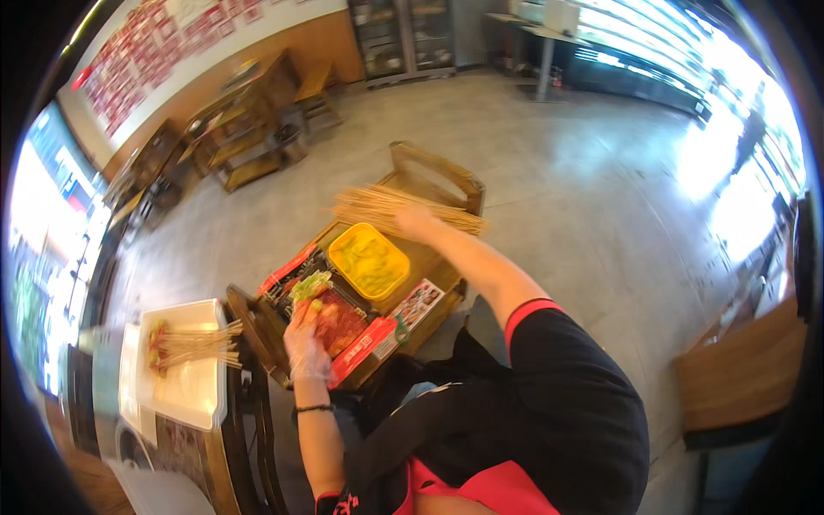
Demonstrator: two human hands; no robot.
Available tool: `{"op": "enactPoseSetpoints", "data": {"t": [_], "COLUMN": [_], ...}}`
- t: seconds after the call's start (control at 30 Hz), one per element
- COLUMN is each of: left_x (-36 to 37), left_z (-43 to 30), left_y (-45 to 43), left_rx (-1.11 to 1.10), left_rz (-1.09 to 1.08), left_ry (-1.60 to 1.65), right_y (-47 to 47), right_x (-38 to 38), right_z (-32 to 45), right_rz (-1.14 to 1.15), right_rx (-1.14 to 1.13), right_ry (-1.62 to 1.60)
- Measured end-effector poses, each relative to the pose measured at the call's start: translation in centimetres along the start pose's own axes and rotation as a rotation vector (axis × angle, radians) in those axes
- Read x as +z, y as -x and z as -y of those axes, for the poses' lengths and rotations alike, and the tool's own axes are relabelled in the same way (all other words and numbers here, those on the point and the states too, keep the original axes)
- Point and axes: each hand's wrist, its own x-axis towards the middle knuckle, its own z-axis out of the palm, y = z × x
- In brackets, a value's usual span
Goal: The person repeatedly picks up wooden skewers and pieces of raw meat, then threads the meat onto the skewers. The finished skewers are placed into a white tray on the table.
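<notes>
My left hand [308,335], in a clear plastic glove, holds a piece of green leafy vegetable [311,286] over the red sliced meat [338,320] in its opened printed package [364,347]. At the far side of the small wooden table, my right hand [415,221] lies on a heap of thin wooden skewers [367,205]; whether its fingers are closed on any is blurred. Between the hands stands a yellow plastic tub [368,261] of pale green vegetable pieces. Green-handled scissors [401,329] lie by the package's near corner.
A white plastic bin [187,402] with loaded skewers [193,344] stands on a table at the left. A wooden chair [473,187] is beyond the skewer heap, another chair's back [248,328] at the left. A printed card [421,299] lies right of the tub.
</notes>
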Motion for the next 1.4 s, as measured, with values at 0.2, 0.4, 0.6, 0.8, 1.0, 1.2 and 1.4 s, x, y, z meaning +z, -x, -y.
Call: {"op": "enactPoseSetpoints", "data": {"t": [0.2, 0.4, 0.6, 0.8, 1.0, 1.2, 1.4], "left_x": [-0.2, -1.5, 0.7, 1.1, -0.1, -1.2, -0.1], "left_z": [-0.7, -0.3, -0.7, 0.0, 0.0, 0.0, -1.1], "left_y": [1.2, 0.2, -0.3, 0.3, 0.2, -0.5, -1.6], "left_rx": [0.016, 0.036, 0.058, 0.067, 0.073, 0.094, 0.127], "left_rz": [-0.023, -0.034, -0.091, -0.086, -0.110, -0.113, -0.196], "left_ry": [0.022, 0.043, 0.116, 0.104, 0.093, 0.110, 0.075], "right_y": [0.4, 1.0, 3.4, 2.2, 1.2, 6.5, 15.6], "right_x": [-2.4, -1.6, -1.4, 2.6, 3.9, -4.8, -10.6], "right_z": [0.5, -2.7, -3.2, 0.7, 0.6, 0.8, -1.6], "right_rz": [0.213, -0.195, -0.286, 0.052, -0.043, -0.424, -0.103], "right_rx": [0.039, -0.147, -0.183, 0.091, 0.176, -0.186, -0.496], "right_ry": [0.021, -0.140, -0.353, -0.518, -0.618, -0.609, -0.536]}}
